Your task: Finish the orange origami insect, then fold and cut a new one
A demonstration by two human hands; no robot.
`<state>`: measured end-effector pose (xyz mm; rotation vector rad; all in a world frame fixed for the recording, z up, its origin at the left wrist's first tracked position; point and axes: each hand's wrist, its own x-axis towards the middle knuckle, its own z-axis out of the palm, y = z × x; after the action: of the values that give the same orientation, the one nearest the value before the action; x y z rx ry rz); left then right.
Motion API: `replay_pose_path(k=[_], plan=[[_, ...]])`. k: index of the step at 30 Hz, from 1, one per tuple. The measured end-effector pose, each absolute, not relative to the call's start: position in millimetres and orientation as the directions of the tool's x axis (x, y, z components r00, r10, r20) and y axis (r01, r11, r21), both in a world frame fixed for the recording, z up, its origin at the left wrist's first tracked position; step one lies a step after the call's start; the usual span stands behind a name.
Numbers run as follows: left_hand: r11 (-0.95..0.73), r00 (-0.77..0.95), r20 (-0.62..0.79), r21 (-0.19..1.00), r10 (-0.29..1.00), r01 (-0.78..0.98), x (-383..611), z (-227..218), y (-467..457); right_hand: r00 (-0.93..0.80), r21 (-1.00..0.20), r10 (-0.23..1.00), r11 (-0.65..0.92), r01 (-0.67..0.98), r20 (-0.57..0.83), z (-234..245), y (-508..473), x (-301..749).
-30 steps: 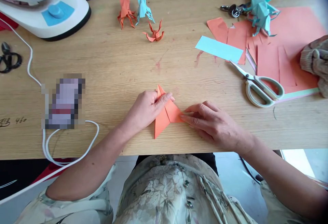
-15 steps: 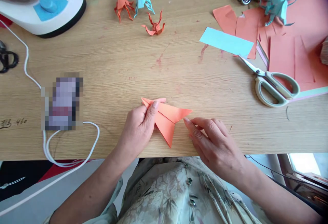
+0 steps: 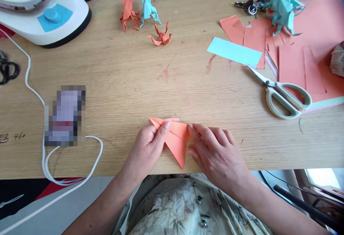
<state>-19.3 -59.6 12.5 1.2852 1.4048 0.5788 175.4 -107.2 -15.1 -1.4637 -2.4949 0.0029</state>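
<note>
A folded sheet of orange origami paper [image 3: 176, 143] is held just above the near part of the table, with pointed flaps to the upper left and toward me. My left hand [image 3: 150, 145] pinches its left side, thumb on top and a fingertip showing behind its upper edge. At the paper's right flap, my right hand [image 3: 215, 149] has closed its thumb and fingers over the tip, which they hide.
Scissors [image 3: 287, 99] lie at right, beside a blue paper strip [image 3: 233, 50] and orange sheets [image 3: 292, 63]. Folded paper figures [image 3: 129, 11] stand at the back. A phone [image 3: 66, 116] with a white cable [image 3: 100, 149] lies left, below a white fan [image 3: 64, 9].
My right hand has moved onto the paper's right flap and gripped its tip. My left hand keeps its pinch. The whole view has shifted slightly, so things on the table appear lower.
</note>
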Motion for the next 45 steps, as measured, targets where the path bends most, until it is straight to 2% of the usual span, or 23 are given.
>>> replay_pose_path(k=[7, 24, 29, 37, 45], plan=[[0.318, 0.186, -0.407, 0.87, 0.894, 0.377, -20, 12, -61, -0.504, -0.074, 0.839, 0.527, 0.847, 0.205, -15, -110, 173], [0.303, 0.178, -0.382, 0.885, 0.907, 0.355, -17, 16, -62, -0.547, -0.048, 0.814, 0.565, 0.824, 0.195, -11, -111, 177], [0.312, 0.241, -0.388, 0.902, 0.89, 0.299, -19, 14, -63, -0.555, -0.067, 0.802, 0.58, 0.812, 0.219, -10, -112, 181], [0.318, 0.24, -0.417, 0.877, 0.876, 0.361, -23, 12, -64, -0.6, -0.119, 0.755, 0.643, 0.757, 0.263, -10, -114, 188], [0.27, 0.267, -0.373, 0.896, 0.889, 0.352, -20, 13, -69, -0.627, -0.13, 0.734, 0.671, 0.73, 0.261, -10, -117, 191]])
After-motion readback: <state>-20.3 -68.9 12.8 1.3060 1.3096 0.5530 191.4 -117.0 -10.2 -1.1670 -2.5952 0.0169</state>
